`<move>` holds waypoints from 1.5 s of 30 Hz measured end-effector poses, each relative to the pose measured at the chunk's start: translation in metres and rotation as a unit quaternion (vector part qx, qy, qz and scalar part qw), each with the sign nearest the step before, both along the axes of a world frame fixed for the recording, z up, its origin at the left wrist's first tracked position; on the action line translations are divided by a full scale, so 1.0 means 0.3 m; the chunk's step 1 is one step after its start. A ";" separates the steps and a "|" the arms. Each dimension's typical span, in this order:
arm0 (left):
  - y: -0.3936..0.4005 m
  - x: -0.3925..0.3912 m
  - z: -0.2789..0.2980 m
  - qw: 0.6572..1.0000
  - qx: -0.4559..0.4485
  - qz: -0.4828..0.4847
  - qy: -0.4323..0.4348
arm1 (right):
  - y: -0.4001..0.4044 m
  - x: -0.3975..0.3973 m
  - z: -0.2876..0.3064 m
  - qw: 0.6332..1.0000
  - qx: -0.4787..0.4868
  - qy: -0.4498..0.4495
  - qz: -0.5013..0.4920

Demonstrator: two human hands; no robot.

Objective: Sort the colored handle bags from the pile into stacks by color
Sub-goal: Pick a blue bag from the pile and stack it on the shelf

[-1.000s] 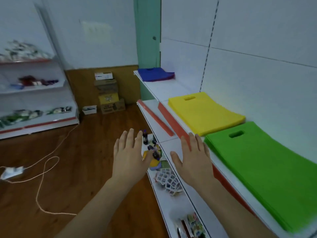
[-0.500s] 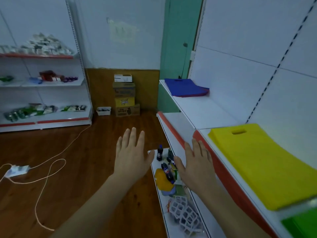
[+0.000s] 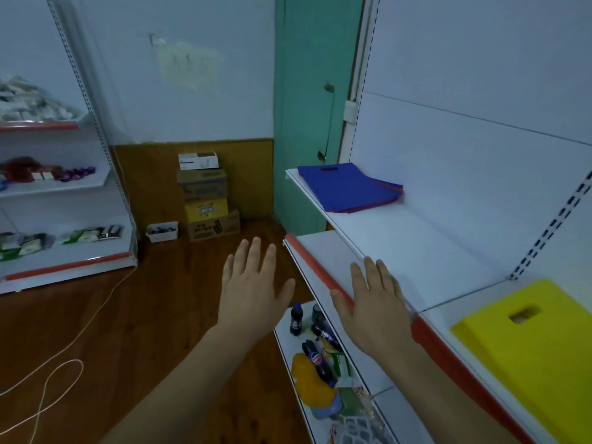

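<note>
A stack of blue handle bags (image 3: 349, 187), with an orange edge showing under it, lies at the far end of the white upper shelf (image 3: 416, 251). A yellow stack of handle bags (image 3: 528, 354) lies on the shelf section at the right. My left hand (image 3: 251, 293) hovers flat over the wooden floor, fingers straight, holding nothing. My right hand (image 3: 374, 306) is held flat in front of the shelf's edge, fingers straight, empty. Neither hand touches a bag.
A lower shelf (image 3: 285, 341) below my hands holds cola bottles (image 3: 315, 358), an orange pack and other goods. Cardboard boxes (image 3: 205, 197) stand stacked against the back wall. A stocked shelf unit (image 3: 64, 251) stands at left. A white cable (image 3: 64, 363) loops over the floor.
The view has swung left: the green stack has left the frame, the yellow stack has slid to the right edge, the blue stack is nearer centre. Both hands stay flat and empty.
</note>
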State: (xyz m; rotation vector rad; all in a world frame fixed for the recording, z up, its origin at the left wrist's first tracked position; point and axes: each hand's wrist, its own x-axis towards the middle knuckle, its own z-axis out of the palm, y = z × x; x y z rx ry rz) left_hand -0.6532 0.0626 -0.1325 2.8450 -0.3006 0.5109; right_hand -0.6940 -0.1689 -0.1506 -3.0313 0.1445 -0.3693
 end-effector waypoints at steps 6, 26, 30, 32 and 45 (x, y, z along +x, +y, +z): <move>-0.044 0.353 0.011 0.999 0.027 -0.022 0.017 | -0.015 0.304 0.014 0.999 0.013 0.002 -0.033; -0.050 1.376 -0.015 0.981 -0.002 -0.194 0.030 | 0.007 1.135 -0.013 0.975 -0.005 0.008 -0.222; -0.047 1.567 0.005 0.969 0.012 -0.244 0.029 | 0.040 1.216 -0.012 0.958 -0.004 0.030 -0.284; -0.067 1.651 0.003 0.963 0.011 -0.267 0.034 | 0.046 1.229 -0.015 0.950 0.000 0.037 -0.311; -0.414 1.949 -0.063 0.926 0.079 -0.368 0.037 | -0.124 1.350 -0.038 0.906 0.032 0.088 -0.412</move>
